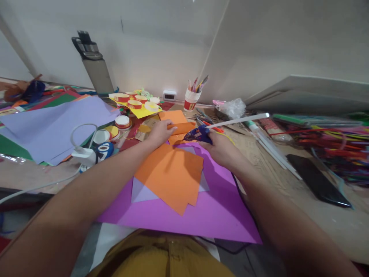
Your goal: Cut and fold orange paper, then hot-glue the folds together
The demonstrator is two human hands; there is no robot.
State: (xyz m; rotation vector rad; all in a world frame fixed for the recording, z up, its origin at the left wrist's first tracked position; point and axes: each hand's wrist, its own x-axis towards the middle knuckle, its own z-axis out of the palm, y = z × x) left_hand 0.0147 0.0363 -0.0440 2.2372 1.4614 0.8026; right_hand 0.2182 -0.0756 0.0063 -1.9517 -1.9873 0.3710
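Note:
My right hand [220, 148] is closed around a dark blue patterned glue gun [198, 134]. A long white glue stick [239, 120] juts from its back toward the upper right. The nozzle points left, close to a small orange paper piece [183, 128], whose edge my left hand [161, 134] pinches. Nearer to me lie larger orange sheets [170, 169], over a pale lavender sheet [144, 191] and a wide purple sheet [184, 219]. Another orange paper [173, 116] lies just behind my left hand.
Paper rings stand on a yellow sheet [141, 112] at the back. A grey bottle [96, 71] and a cup of pens [191, 99] are by the wall. Lavender sheets [63, 119] and a white plug [83, 155] lie left; a black phone [318, 181] and pipe cleaners [340, 154] right.

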